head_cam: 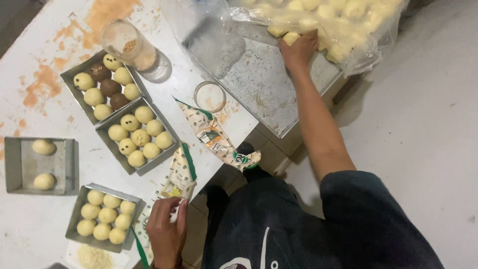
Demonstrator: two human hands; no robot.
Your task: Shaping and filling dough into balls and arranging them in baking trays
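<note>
Pale dough ball [291,37] pinched by right hand [298,50].

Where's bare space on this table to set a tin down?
Bare table lies left of the full tin, below the two-ball tin. The big tray is mostly bare. Around the middle tins and piping bags it is crowded.

Matt grey metal trays [124,149] hold smooth pale dough balls [140,137] on a white-painted table [30,219] with rusty worn patches, beside a clear glossy plastic bag [358,45] and printed paper piping bags [214,137].
</note>
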